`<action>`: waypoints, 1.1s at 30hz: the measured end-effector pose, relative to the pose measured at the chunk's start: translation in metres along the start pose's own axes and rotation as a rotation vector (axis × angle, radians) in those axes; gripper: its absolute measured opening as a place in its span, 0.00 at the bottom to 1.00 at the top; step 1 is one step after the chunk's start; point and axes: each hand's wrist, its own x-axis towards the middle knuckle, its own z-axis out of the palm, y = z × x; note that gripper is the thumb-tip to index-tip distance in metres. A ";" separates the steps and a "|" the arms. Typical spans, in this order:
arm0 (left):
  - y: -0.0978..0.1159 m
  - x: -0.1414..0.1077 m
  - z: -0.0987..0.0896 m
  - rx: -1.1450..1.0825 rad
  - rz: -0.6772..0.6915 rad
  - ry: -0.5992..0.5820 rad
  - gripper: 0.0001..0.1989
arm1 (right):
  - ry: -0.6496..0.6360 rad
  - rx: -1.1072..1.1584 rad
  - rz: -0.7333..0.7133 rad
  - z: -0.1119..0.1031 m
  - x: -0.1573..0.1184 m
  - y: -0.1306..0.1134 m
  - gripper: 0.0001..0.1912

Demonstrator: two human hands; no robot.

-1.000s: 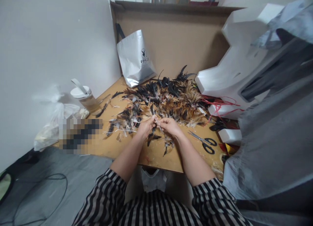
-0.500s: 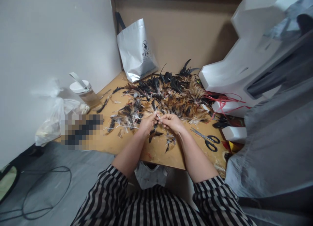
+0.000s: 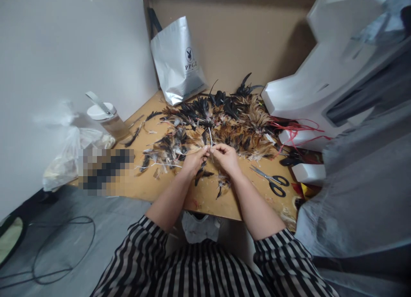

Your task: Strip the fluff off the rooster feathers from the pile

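Over the wooden table (image 3: 212, 205), my left hand (image 3: 195, 161) and my right hand (image 3: 226, 157) meet at the fingertips, both pinched closed. A thin white strip (image 3: 210, 135) stands up from between them, its lower end at the right fingertips. What the left fingertips hold is too small to make out. Behind the hands spreads a wide pile of brown and black feathers (image 3: 237, 138). Loose dark feathers (image 3: 203, 175) lie just below the hands. Another white string (image 3: 167, 164) runs across the table to the left hand.
Black-handled scissors (image 3: 278, 183) lie to the right. A silver bag (image 3: 178, 65) stands at the back. At the left are a lidded bottle (image 3: 111, 119) and a plastic bag (image 3: 64, 160). Red cords (image 3: 295, 130) and a white foam form (image 3: 289, 97) are at the right.
The white strip now sticks up above my fingertips, where it did not stand before. My hands remain together in nearly the same place; the view has shifted slightly.
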 end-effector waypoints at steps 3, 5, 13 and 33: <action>-0.002 0.000 0.001 0.083 0.049 0.019 0.11 | -0.023 -0.064 -0.007 0.001 -0.001 0.000 0.14; -0.002 -0.001 0.002 0.151 0.113 0.042 0.12 | -0.028 -0.111 -0.022 0.000 -0.001 0.000 0.14; 0.005 -0.006 0.005 0.394 0.239 0.125 0.15 | -0.009 -0.264 -0.077 -0.003 -0.003 -0.001 0.11; -0.001 -0.003 0.002 0.315 0.182 0.065 0.14 | -0.023 0.337 0.267 -0.005 0.002 -0.005 0.11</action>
